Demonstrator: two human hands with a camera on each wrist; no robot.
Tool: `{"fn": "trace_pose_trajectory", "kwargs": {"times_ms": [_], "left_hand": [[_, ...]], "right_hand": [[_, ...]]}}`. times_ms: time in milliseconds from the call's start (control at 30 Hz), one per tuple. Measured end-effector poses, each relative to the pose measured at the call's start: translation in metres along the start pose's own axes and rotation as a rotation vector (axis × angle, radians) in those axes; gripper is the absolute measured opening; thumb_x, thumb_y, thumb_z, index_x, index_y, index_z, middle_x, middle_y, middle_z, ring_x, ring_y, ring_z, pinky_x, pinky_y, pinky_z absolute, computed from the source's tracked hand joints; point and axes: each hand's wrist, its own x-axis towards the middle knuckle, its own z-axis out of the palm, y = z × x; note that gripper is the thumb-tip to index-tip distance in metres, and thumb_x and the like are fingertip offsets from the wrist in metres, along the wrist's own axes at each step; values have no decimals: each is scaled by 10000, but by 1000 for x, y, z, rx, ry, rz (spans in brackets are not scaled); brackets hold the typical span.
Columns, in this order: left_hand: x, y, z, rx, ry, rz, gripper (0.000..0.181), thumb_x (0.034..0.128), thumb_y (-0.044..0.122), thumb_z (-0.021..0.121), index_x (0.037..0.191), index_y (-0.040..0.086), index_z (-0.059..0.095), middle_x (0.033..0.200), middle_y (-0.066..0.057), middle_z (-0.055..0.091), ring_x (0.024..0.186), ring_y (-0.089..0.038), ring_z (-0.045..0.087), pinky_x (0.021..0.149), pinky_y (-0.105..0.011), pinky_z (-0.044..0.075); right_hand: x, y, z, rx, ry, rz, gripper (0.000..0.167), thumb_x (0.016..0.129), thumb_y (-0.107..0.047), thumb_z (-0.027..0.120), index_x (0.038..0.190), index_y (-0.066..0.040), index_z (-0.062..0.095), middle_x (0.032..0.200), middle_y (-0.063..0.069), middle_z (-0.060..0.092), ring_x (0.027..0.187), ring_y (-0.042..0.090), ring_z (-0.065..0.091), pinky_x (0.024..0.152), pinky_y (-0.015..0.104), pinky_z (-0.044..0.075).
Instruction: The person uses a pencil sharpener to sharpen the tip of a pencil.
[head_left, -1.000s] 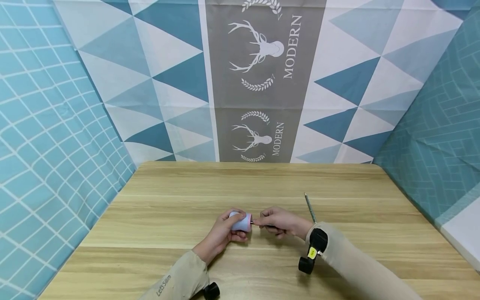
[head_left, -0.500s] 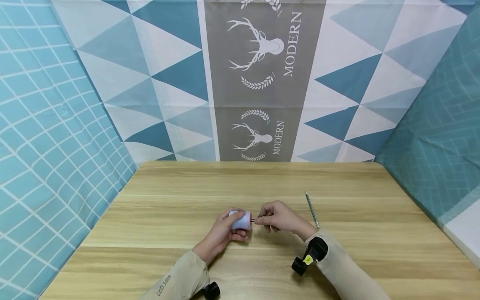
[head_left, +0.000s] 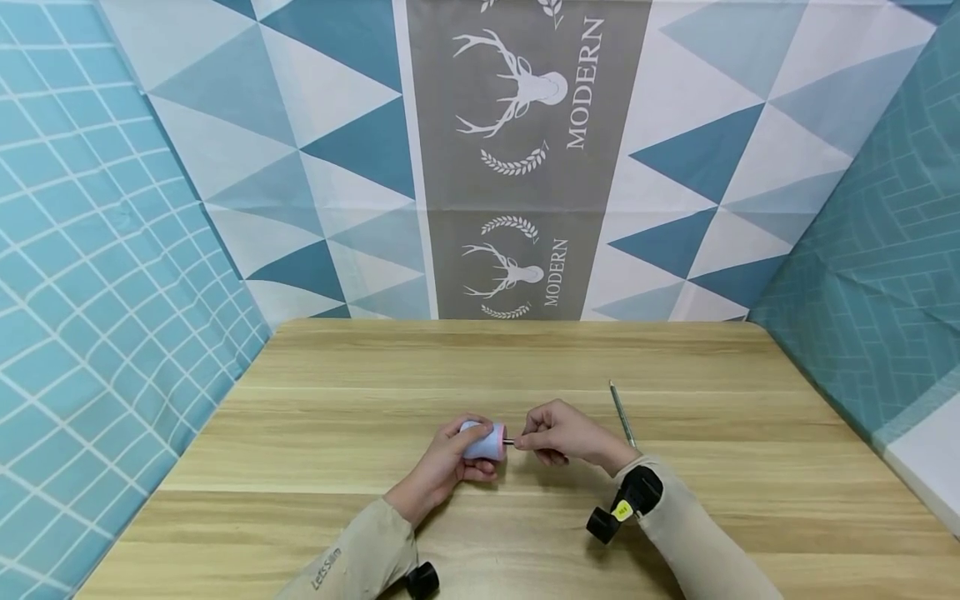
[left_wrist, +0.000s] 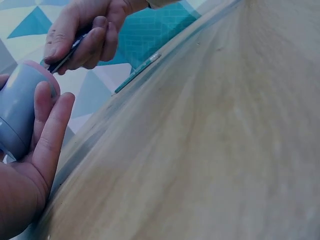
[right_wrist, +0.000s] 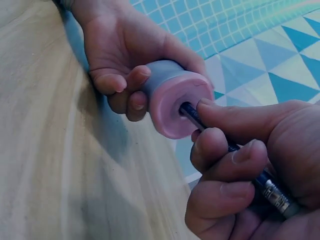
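Note:
My left hand (head_left: 442, 467) grips a light blue pencil sharpener (head_left: 480, 444) with a pink end that faces right. The right wrist view shows a hole in the middle of that pink face (right_wrist: 167, 107), and a dark pencil (right_wrist: 272, 192) has its front end in it. Thumb and fingers of my right hand (head_left: 566, 435) pinch the pencil close to the hole. Its back end, with silver print, runs under the right palm. The pencil's tip is hidden inside the sharpener. Both hands are just above the wooden table.
A second pencil (head_left: 622, 414), greenish, lies on the wooden table (head_left: 375, 358) beyond the right wrist. Patterned cloths (head_left: 360, 167) hang behind and beside the table. A white surface (head_left: 926, 458) stands at the right edge.
The right hand has turned and shifted its hold on the pencil, moving slightly back and then a little right. The left hand and sharpener have stayed nearly still.

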Motion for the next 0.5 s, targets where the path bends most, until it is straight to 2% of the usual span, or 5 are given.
{"fn": "trace_pose_trajectory", "kwargs": {"times_ms": [233,500], "left_hand": [[2,0,-3,-56,64,6,105,987,202,584,1045,130,634,935,-168,574,569,-117,639,620,-317,624],[1,2,-2,-74,60,8,85,990,176,563,983,168,647,934,-173,557,568,-125,637,631,-329,626]], "right_hand": [[-5,8,-14,39,15,39,321,952,-92,652,874,198,539,524,8,538,400,77,417,383,201,333],[-8,11,-23,56,28,46,301,926,-108,670,886,175,575,540,9,559,425,69,424,399,210,308]]}}
